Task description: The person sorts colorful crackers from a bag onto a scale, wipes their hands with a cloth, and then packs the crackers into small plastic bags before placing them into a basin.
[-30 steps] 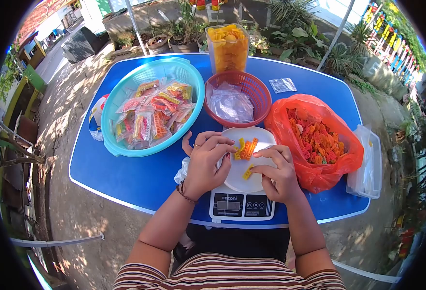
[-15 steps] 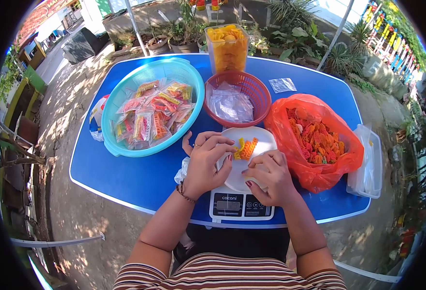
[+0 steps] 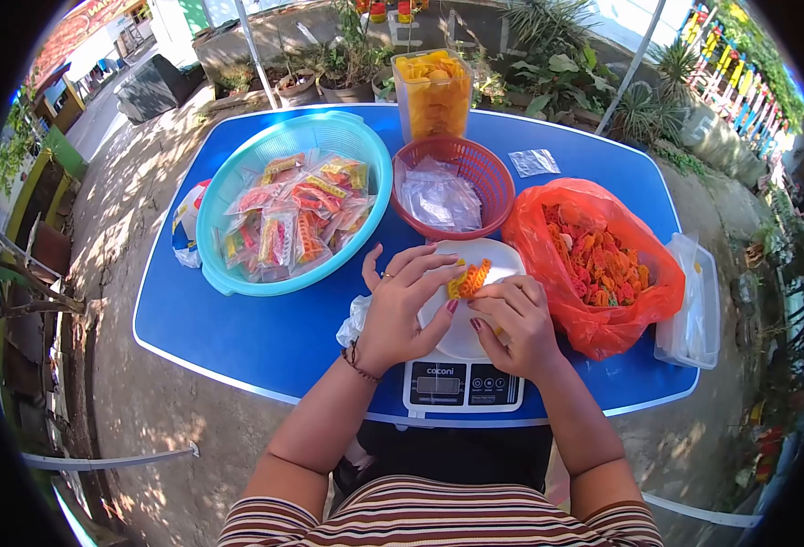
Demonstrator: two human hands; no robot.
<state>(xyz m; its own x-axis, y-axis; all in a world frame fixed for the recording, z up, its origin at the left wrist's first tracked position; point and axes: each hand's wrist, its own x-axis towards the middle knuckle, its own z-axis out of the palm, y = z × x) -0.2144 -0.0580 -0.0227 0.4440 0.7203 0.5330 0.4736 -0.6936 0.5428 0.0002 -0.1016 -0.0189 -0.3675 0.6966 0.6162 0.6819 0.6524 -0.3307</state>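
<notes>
Small yellow and orange ridged snack pieces (image 3: 477, 277) sit together on the white plate (image 3: 464, 345) of a kitchen scale (image 3: 465, 387) in front of me. My left hand (image 3: 417, 296) is open over the plate's left side, fingers stretched and thumb apart, its fingertips by the yellow pieces. From the right, my right hand (image 3: 518, 326) reaches in with curled fingers touching or nearly touching the orange pieces. Its thumb is apart from the fingers, and I see nothing held there. The undersides of the fingertips are partly hidden.
A turquoise basket (image 3: 217, 235) holds several filled packets. Beside it, a red basket (image 3: 502, 208) contains clear plastic bags. An orange bag (image 3: 529, 211) of snack pieces stands right, near a clear container (image 3: 707, 314). A tall tub (image 3: 434, 100) stands behind on the blue table (image 3: 228, 337).
My right hand has moved in against the snack pieces, its fingers lower and closer to them. My left thumb has shifted nearer the pieces. The whole view has shifted slightly.
</notes>
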